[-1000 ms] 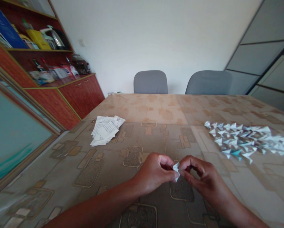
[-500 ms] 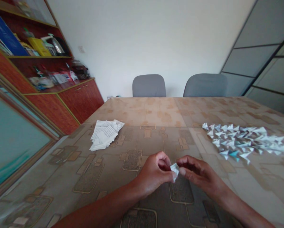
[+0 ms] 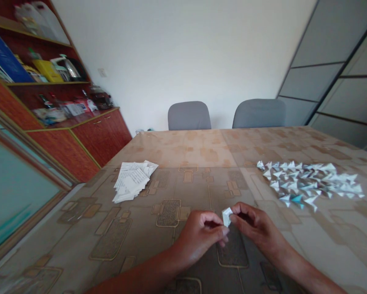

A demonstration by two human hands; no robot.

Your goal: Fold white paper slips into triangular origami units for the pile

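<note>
L hand (image 3: 198,236) & R hand (image 3: 260,229) meet over near part of a brown patterned tablecloth (image 3: 146,251), fingertips of both pinching a small white folded-paper piece (image 3: 226,216) btwn them. Farther L lies a loose stack of printed white paper slips (image 3: 132,182); farther R, a cluster of pointed folded-paper shapes (image 3: 312,183), mostly white w/ 1 teal.

2 grey chairs (image 3: 189,116) nr white wall (image 3: 183,49), kettle (image 3: 72,69) & blue folder (image 3: 10,57) on cab shelf (image 3: 57,83).
</note>
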